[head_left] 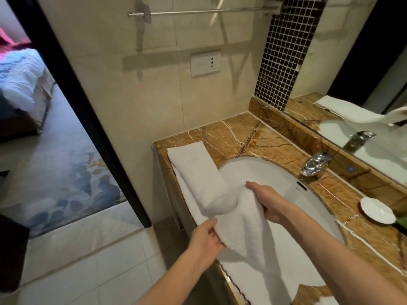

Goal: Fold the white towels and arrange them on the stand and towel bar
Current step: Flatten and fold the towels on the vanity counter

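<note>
A long white towel [198,175] lies along the left edge of the brown marble counter [237,133], folded into a narrow strip, its near part draped over the basin rim. My left hand [206,241] pinches the towel's near edge from below. My right hand [267,200] grips the bunched middle of the towel from the right, lifting it over the white basin [275,172]. The metal towel bar [202,11] runs along the wall high above, bare.
A chrome tap [315,165] stands behind the basin, a white dish [376,210] on the counter at right. A mirror [363,84] is on the right wall, a socket plate [206,63] on the tiled wall. An open doorway [55,128] at left leads to a carpeted bedroom.
</note>
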The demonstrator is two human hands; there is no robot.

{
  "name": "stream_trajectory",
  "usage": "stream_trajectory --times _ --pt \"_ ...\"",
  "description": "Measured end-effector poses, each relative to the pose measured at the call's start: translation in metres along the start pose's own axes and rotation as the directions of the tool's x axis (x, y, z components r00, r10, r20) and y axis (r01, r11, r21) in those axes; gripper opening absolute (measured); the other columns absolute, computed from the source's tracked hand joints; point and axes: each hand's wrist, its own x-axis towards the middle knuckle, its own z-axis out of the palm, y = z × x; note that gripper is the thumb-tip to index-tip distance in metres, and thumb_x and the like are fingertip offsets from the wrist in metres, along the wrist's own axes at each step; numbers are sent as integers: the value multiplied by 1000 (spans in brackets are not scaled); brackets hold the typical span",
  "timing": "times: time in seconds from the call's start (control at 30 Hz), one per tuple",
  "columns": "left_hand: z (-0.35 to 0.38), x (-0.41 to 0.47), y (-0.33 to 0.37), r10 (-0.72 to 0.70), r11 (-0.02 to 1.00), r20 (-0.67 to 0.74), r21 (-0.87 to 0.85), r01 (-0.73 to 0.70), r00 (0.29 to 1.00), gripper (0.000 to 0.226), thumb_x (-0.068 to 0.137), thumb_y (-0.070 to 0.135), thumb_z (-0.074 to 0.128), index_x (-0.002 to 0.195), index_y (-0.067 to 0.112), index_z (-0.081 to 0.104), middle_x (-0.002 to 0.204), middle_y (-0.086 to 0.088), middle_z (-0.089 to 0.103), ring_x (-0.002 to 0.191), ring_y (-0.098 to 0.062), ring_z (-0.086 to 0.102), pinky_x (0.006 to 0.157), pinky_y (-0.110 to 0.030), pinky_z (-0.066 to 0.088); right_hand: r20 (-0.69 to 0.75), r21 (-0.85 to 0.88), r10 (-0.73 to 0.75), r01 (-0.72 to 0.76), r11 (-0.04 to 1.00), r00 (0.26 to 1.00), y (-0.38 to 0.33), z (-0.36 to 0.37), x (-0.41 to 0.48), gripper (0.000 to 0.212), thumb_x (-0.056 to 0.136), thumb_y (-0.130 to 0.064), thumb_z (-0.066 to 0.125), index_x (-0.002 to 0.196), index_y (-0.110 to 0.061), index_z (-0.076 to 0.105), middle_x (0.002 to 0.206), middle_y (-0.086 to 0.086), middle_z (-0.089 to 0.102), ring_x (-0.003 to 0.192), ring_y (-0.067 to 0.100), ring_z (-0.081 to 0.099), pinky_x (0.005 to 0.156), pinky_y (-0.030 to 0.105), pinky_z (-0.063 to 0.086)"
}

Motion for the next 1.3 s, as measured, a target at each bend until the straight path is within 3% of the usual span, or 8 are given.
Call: stream_trajectory --times 0.2,0.4,0.57,0.6,0.73,0.93,1.13,1.3 --pt "-14 -13 3 88 996 13 31 -89 996 45 93 4 53 137 13 46 119 -15 64 105 -33 65 74 -44 57 28 -135 -25 29 990 999 0 -6 -9 39 87 -42 62 103 -7 68 95 11 75 89 30 71 91 44 54" --pt "-20 -23 -5 154 987 33 30 -155 988 43 91 -8 47 131 6 51 126 -16 60 109 -34 61 83 -44 54 71 -382 -19 44 923 997 -8 -30 -28 23 89 -33 57 85 -11 64 54 -2 61 45 12 54 46 21 38" --pt "-28 -32 -15 180 984 36 -6 -180 983 40 87 -13 52 120 7 60 119 -14 64 105 -33 63 85 -43 55 177 -544 57 49 837 983 4 -45 -43 19 87 -16 57 68 -15 55 71 1 42 65 17 41 70 33 31" --pt "-30 -33 -15 190 982 53 -5 -190 980 40 86 -13 54 118 9 61 121 -13 63 106 -32 64 84 -41 56 203 -561 74 54 826 977 9 -46 -48 8 85 -15 59 79 -10 61 83 2 45 78 18 50 81 35 36" --pt "-32 -37 -13 235 964 137 94 -249 962 46 81 -15 59 114 17 64 125 -8 62 107 -26 65 79 -34 57 210 -610 122 32 792 970 31 -58 -56 46 84 -11 64 127 -3 51 130 7 53 120 23 51 112 40 34" --pt "-35 -39 -22 261 926 148 242 -291 954 55 80 -14 62 115 29 63 125 6 56 111 -24 60 80 -43 58 208 -479 57 51 876 976 37 -52 -67 25 91 -15 62 116 -12 60 118 10 63 106 27 64 93 45 53" --pt "-38 -48 -39 284 917 161 244 -317 945 63 80 -15 61 119 35 58 132 9 51 112 -18 57 77 -36 57 181 -425 90 -5 905 979 38 -62 -79 46 85 -11 66 129 -7 53 129 9 58 112 28 61 100 45 49" --pt "-36 -50 -53 277 941 130 164 -296 952 57 82 -12 60 126 24 56 136 -5 53 111 -19 60 72 -24 56 312 -391 225 -91 916 923 48 -84 -94 29 88 -12 64 112 5 60 107 18 71 94 29 71 70 31 57"
